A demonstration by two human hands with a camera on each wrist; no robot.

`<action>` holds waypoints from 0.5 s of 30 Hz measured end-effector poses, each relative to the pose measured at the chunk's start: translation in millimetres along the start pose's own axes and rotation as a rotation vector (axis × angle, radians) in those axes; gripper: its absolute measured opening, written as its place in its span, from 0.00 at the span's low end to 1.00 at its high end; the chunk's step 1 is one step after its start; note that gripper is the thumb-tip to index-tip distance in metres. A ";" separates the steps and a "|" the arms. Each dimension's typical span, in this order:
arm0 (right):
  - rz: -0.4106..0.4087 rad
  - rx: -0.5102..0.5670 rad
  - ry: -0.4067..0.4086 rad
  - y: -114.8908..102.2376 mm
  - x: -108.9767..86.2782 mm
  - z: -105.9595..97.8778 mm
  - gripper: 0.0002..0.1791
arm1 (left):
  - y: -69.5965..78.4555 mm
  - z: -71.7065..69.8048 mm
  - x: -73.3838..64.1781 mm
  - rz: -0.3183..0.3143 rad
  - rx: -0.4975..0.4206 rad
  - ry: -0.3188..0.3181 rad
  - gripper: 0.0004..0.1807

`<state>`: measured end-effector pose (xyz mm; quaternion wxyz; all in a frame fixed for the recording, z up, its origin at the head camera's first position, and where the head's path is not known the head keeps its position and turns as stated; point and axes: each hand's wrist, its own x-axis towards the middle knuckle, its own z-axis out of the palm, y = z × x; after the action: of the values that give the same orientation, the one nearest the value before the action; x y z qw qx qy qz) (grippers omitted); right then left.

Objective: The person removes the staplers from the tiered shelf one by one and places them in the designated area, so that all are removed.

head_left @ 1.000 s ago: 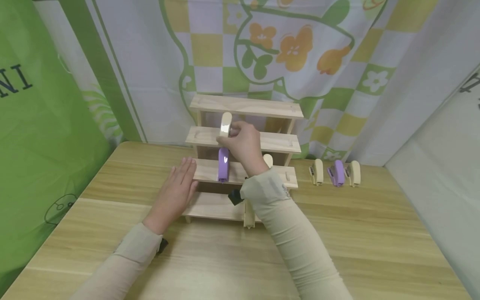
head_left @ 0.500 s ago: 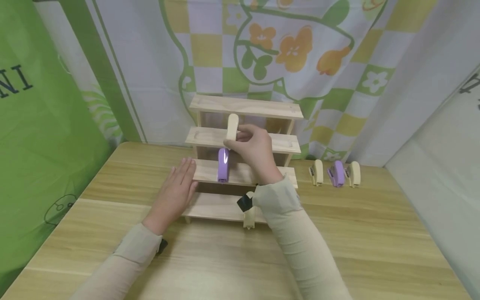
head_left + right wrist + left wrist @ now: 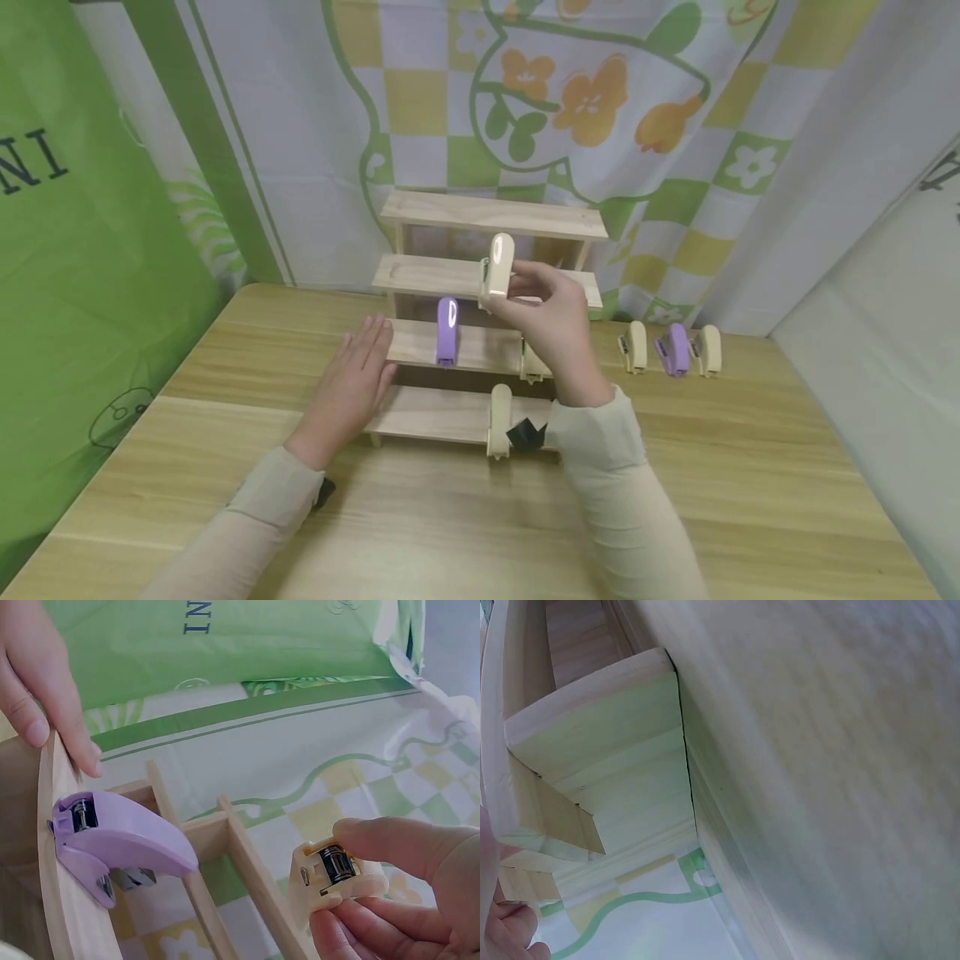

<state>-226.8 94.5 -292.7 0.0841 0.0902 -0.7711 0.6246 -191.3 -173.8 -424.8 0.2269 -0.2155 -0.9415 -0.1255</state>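
Observation:
My right hand [image 3: 551, 325] pinches a cream stapler [image 3: 498, 265] between thumb and fingers, over the third step of a stepped wooden shelf [image 3: 491, 212]. In the right wrist view the held stapler [image 3: 330, 874] shows its metal end. On the second step sits a purple stapler [image 3: 447, 332], with another cream stapler [image 3: 531, 360] to its right, partly hidden by my right hand. A further cream stapler [image 3: 499, 421] stands on the lowest step. My left hand [image 3: 348, 383] rests with straight fingers at the left end of the second step.
On the table [image 3: 420, 533], right of the shelf, a cream stapler [image 3: 636, 346], a purple stapler [image 3: 676, 348] and another cream stapler [image 3: 708, 350] stand in a row. A patterned curtain [image 3: 420, 100] hangs close behind the shelf, and green cloth [image 3: 75, 292] borders the left side.
My right hand has moved right with the cream stapler, from above the purple one. The cream staplers on the lower two steps are now less covered. My left hand stays put.

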 end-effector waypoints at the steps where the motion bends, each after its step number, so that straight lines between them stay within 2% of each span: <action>1: -0.004 0.004 0.004 0.4 -1.9 -2.6 0.28 | -0.1 0.1 0.0 0.000 0.000 0.000 0.33; 15: -0.016 -0.057 0.069 3.2 -19.4 -44.6 0.28 | -0.2 0.3 0.1 0.005 0.004 0.009 0.33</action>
<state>-207.9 139.5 -291.3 0.1184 0.0724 -0.7846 0.6043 -191.6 -173.8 -425.0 0.2317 -0.2171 -0.9401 -0.1241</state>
